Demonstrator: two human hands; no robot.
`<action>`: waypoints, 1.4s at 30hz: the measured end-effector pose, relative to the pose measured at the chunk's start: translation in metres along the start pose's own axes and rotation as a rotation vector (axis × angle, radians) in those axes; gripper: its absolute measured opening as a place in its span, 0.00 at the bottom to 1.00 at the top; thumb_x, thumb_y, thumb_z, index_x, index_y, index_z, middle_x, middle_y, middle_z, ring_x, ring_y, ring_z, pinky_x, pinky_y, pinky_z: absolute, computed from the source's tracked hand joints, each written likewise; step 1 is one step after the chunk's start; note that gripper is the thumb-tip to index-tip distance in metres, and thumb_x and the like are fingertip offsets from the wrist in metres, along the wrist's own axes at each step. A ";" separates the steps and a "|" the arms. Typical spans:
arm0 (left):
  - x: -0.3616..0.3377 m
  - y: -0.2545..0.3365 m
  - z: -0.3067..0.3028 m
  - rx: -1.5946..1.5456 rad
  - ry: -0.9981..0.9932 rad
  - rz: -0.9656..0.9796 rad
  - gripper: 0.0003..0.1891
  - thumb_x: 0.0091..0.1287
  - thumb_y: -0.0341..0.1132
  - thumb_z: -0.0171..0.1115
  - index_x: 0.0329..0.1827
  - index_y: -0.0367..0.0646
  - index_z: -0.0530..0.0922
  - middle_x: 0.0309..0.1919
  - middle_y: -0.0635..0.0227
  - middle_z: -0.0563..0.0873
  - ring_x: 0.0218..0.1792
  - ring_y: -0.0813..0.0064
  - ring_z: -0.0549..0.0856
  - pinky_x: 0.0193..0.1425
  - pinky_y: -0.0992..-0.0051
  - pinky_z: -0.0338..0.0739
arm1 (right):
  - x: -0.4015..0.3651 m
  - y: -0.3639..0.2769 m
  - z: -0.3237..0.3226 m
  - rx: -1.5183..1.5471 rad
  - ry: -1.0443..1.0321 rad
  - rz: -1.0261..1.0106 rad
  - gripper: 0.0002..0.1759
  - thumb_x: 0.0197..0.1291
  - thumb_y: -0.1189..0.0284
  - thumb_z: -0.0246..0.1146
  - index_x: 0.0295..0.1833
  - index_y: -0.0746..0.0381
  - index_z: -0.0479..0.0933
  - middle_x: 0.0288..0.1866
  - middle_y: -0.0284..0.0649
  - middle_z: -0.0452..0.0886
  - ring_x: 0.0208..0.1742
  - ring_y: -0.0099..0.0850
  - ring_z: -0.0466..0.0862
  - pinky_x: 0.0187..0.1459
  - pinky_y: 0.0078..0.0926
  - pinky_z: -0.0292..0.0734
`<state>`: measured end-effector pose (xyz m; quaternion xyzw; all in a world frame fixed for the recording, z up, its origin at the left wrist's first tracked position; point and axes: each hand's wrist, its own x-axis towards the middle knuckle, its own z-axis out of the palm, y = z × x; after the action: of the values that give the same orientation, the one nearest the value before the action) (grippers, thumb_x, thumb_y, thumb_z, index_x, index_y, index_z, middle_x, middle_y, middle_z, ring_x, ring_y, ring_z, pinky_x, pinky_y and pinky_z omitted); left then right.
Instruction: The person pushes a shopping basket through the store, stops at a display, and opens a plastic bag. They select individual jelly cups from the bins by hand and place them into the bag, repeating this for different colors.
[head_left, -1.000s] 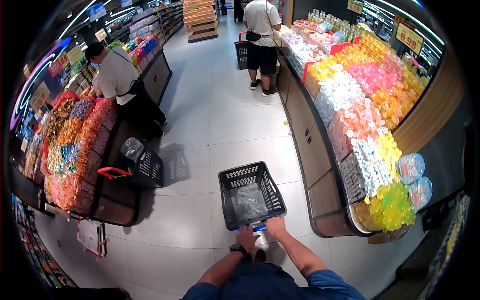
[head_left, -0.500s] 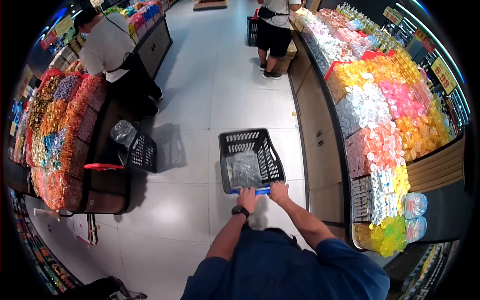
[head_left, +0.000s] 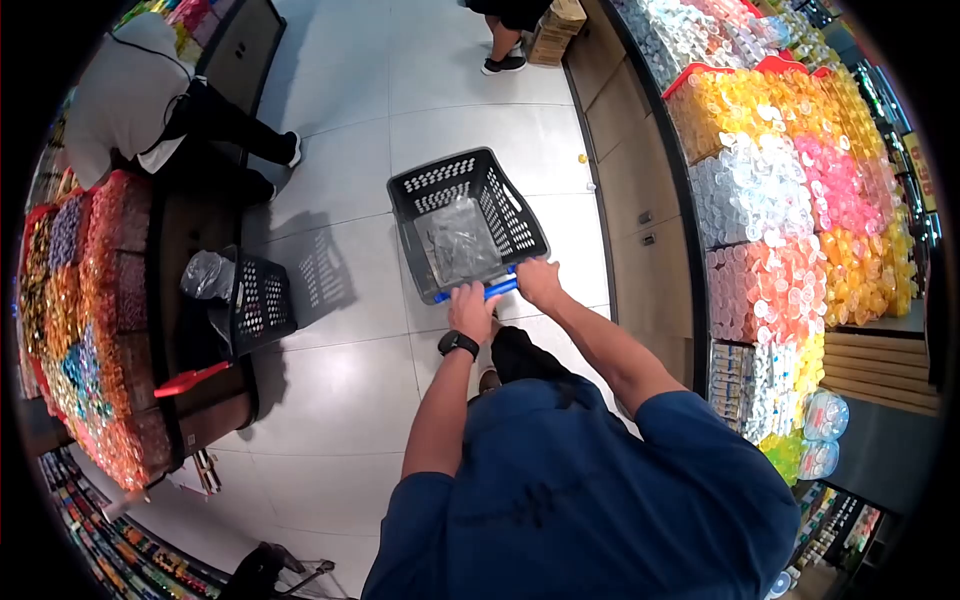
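A black perforated basket (head_left: 408, 255) hangs in front of me, with a crumpled clear plastic bag (head_left: 463, 243) lying inside it. Its blue handle (head_left: 500, 288) runs along the near side. My left hand (head_left: 471, 312), below a dark wristwatch, is closed round the handle's left part. Close to its right end, my right hand (head_left: 540, 284) grips the same handle with curled fingers.
Candy bins (head_left: 765, 240) line the right counter; more candy (head_left: 80, 320) fills the left one. A person (head_left: 135, 95) leans over the left counter near another black basket (head_left: 262, 305) with a red handle. Another person's legs (head_left: 503, 40) stand ahead beside cardboard boxes (head_left: 556, 30).
The view has tipped down and shifted forward. My basket now appears higher and turned slightly, with both hands still on its handle. The person on the left leans further over.
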<state>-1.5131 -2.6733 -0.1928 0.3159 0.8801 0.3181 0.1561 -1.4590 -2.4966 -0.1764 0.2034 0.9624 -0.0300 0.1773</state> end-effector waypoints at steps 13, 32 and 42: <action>0.289 -0.077 -0.107 0.069 -0.053 -0.035 0.18 0.68 0.48 0.65 0.44 0.40 0.76 0.44 0.52 0.81 0.51 0.48 0.77 0.54 0.53 0.74 | 0.288 -0.010 -0.105 0.157 0.146 -0.210 0.06 0.57 0.72 0.63 0.39 0.57 0.83 0.40 0.41 0.86 0.48 0.40 0.86 0.48 0.53 0.74; 0.634 -0.153 -0.205 -0.007 -0.081 -0.035 0.19 0.66 0.47 0.67 0.45 0.38 0.78 0.47 0.53 0.82 0.53 0.49 0.78 0.54 0.53 0.76 | 0.634 -0.016 -0.236 0.233 0.118 -0.185 0.05 0.56 0.72 0.63 0.35 0.59 0.83 0.41 0.46 0.81 0.48 0.49 0.82 0.47 0.47 0.81; 0.855 -0.203 -0.271 0.013 -0.050 -0.005 0.17 0.67 0.46 0.66 0.44 0.40 0.77 0.44 0.53 0.81 0.51 0.48 0.78 0.53 0.54 0.75 | 0.857 -0.025 -0.305 0.201 0.105 -0.159 0.05 0.55 0.73 0.63 0.36 0.59 0.84 0.41 0.44 0.82 0.49 0.46 0.82 0.47 0.44 0.82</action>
<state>-2.3771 -2.3593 -0.1870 0.3227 0.8787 0.3041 0.1769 -2.3015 -2.1539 -0.1944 0.1447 0.9756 -0.1293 0.1024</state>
